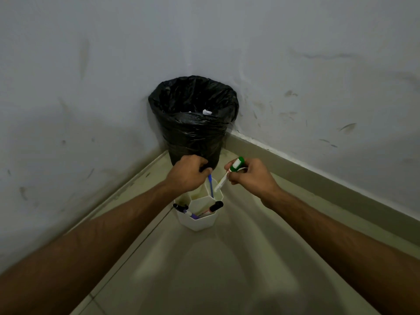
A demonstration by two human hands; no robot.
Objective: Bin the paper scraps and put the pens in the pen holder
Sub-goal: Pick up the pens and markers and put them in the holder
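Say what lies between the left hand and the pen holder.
A blue pen: the left hand holds its top end, and its lower end dips into a rear compartment of the pen holder. The head view shows this.

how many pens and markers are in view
5. A blue pen held by the left hand, tip in the pen holder; a green-capped marker in the right hand; a black pen, a purple pen and a black-capped marker in the holder. Others may be hidden.
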